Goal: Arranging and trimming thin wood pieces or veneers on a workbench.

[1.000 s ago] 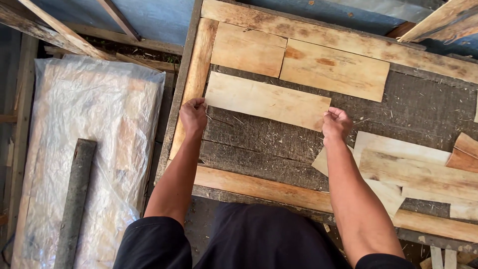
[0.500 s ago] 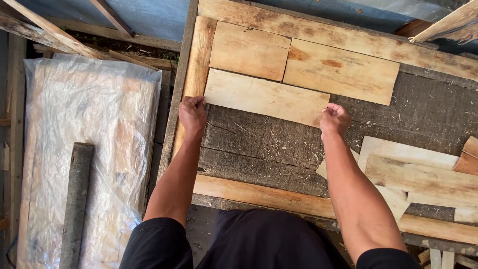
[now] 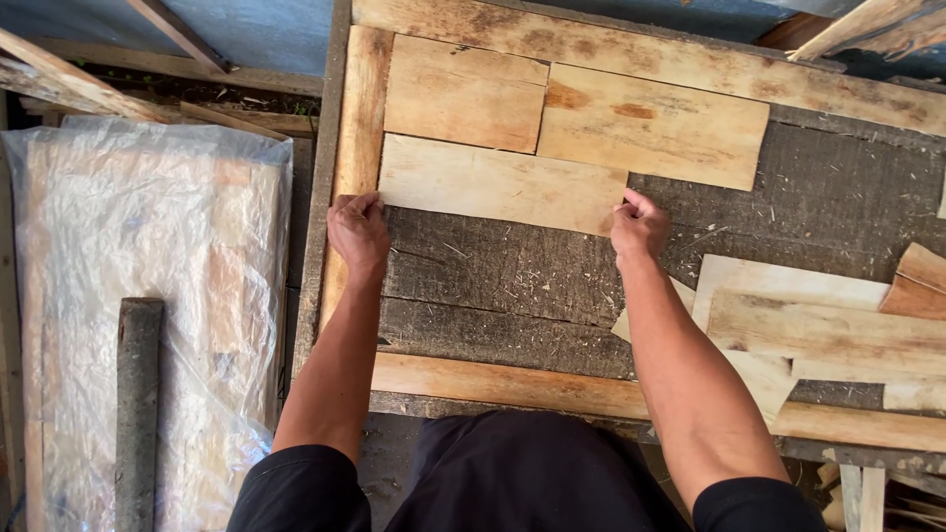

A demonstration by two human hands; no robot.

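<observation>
Left hand (image 3: pixel 357 232) and right hand (image 3: pixel 639 225), fingers curled, press the two lower corners of a pale board (image 3: pixel 501 183) lying on the dark panel (image 3: pixel 512 276). Two more boards (image 3: pixel 463 93) (image 3: pixel 650 126) lie touching just above it, inside a wooden frame (image 3: pixel 359 128). A loose stack of offcuts (image 3: pixel 808 330) lies right of the right forearm; a plastic-wrapped bundle (image 3: pixel 148 296) with one dark post (image 3: pixel 138 394) on it lies left.

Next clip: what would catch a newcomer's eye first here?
Two bare hands press the ends of a pale wooden board, left hand at its left end, right hand at its right, against the pale boards above it on a dark work surface. Loose offcuts pile at right; a plastic-wrapped bundle lies far left.
</observation>
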